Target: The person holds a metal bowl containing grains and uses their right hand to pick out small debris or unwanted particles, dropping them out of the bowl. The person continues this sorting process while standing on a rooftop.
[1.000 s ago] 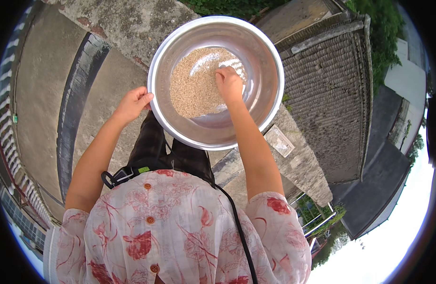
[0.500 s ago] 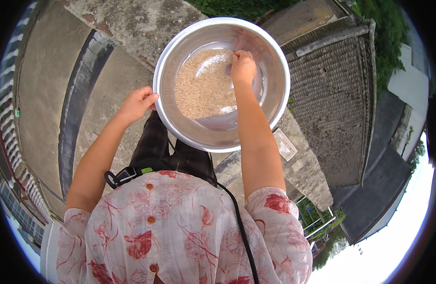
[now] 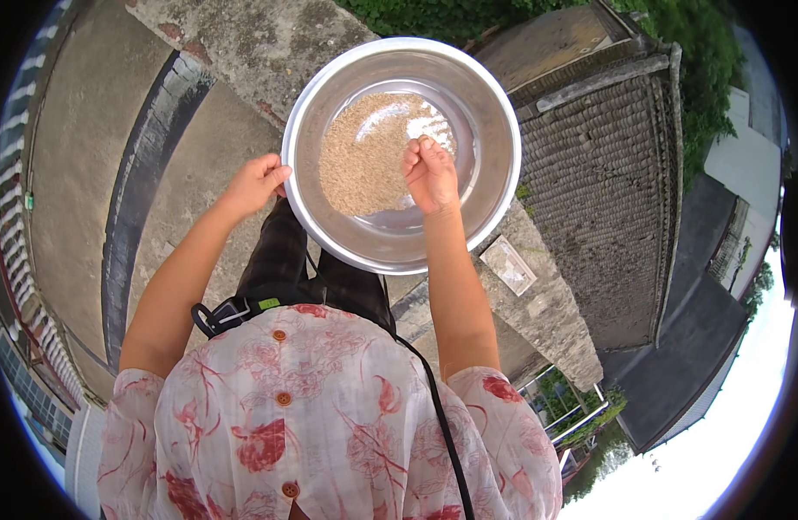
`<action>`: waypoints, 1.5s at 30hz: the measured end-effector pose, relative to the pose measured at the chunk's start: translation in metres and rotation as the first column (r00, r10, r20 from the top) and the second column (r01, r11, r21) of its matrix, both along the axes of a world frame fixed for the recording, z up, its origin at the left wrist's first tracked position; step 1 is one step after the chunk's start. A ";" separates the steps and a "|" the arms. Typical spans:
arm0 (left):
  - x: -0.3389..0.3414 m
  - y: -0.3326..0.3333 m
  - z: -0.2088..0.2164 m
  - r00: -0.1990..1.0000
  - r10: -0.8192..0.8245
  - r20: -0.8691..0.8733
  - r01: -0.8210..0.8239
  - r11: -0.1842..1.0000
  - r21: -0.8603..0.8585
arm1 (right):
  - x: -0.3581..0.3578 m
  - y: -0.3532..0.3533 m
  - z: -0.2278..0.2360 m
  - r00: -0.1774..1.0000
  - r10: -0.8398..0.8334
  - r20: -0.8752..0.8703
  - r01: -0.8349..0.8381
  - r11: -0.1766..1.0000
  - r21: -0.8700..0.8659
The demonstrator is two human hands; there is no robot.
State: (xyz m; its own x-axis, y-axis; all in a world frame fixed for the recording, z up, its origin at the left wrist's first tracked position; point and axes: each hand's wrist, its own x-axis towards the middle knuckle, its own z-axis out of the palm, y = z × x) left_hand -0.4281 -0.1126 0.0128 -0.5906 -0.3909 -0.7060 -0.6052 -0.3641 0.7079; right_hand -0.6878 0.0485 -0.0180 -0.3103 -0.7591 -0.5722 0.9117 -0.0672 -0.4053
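Note:
A wide, shiny metal basin (image 3: 494, 186) is in front of me, with pale brown grain (image 3: 356, 165) spread over the left and middle of its floor. Bright reflections lie over the grain, as from water. My left hand (image 3: 256, 186) is closed on the basin's left rim, thumb on the near side. Over the right edge of the grain is my right hand (image 3: 431, 176), palm turned up and fingers curled in. Whatever those fingers hold, if anything, is too small to make out.
Beneath the basin runs a rough concrete ledge (image 3: 538, 286) with a small pale rectangular tray (image 3: 508, 265) on it. A grey tiled roof (image 3: 590, 191) lies beyond on the right. Concrete ground (image 3: 195, 165) with a dark curved strip (image 3: 143, 191) stretches to the left. A black cord (image 3: 438, 390) hangs down my shirt.
My right hand has come back toward me and a little left, and has turned from palm down to palm up. The left hand keeps its hold on the rim.

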 end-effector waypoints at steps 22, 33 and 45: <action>0.004 0.010 -0.005 0.995 0.077 0.057 -0.071 0.992 -0.105 | -0.013 -0.003 -0.005 0.163 0.666 -0.728 0.117 0.720 0.684; 0.010 0.014 -0.004 0.998 0.037 -0.048 -0.035 0.998 0.043 | -0.009 -0.075 -0.053 -0.076 0.728 -0.681 0.260 0.674 0.692; 0.012 0.006 -0.014 0.995 0.031 -0.090 -0.024 0.996 0.083 | -0.003 -0.090 -0.065 -0.159 0.874 -0.459 0.316 0.486 0.815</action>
State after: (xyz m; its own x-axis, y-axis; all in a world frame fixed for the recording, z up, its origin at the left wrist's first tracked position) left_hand -0.4162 -0.1063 -0.0009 -0.6436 -0.3511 -0.6801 -0.5287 -0.4386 0.7267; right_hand -0.6908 -0.0416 -0.0834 -0.7260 -0.6308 -0.2740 -0.5450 0.7707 -0.3303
